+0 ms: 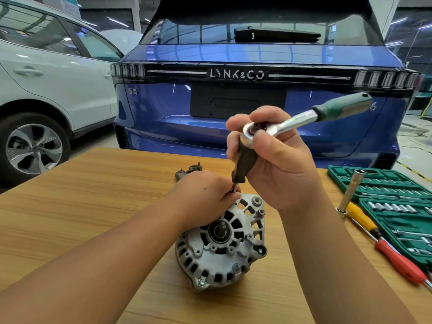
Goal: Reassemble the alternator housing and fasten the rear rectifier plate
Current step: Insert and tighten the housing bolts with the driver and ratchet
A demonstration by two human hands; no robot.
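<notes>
The grey cast alternator housing (222, 244) lies on the wooden table (81, 206), rear face up. My left hand (205, 197) rests on its upper left rim, fingers pinching the thin metal shaft at the tool's lower end. My right hand (268, 155) grips the head of a ratchet wrench (304, 118), whose green handle points up to the right. A black extension or socket (243, 164) hangs down from the ratchet head toward the housing's top edge. A dark part, perhaps the rectifier plate (189, 170), lies behind my left hand, mostly hidden.
A green socket set case (392, 206) lies open at the table's right edge. Beside it lie a yellow-handled screwdriver (360, 216), a red-handled screwdriver (397, 260) and a chrome deep socket (350, 190). A blue car (233, 90) and a white car (46, 78) stand behind the table.
</notes>
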